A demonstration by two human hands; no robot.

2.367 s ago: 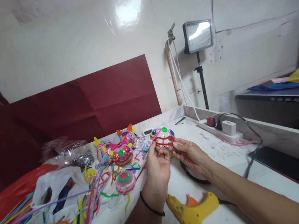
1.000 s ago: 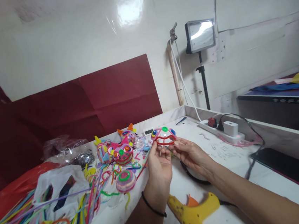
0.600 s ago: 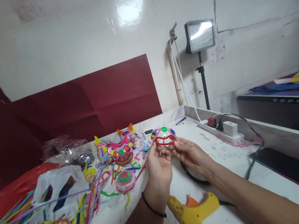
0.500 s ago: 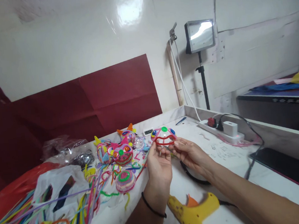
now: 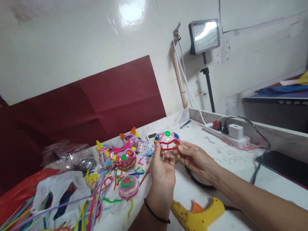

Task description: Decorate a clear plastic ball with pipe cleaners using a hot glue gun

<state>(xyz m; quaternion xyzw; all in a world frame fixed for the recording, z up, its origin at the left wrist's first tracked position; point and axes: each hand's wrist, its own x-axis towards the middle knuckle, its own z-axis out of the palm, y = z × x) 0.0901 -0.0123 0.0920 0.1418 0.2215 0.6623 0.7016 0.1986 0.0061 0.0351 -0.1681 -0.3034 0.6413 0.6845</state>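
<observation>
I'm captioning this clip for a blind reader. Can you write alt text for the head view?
Both hands, left hand and right hand, hold a small dome trimmed with red pipe cleaner above a white table. Finished pieces and loose pipe cleaners lie to the left; a yellow glue gun lies near the wrists.

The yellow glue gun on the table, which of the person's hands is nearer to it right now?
Left. The left hand is raised just above and behind the glue gun, its wrist almost over the nozzle. The right hand is farther back, holding the pipe-cleaner piece.
</observation>
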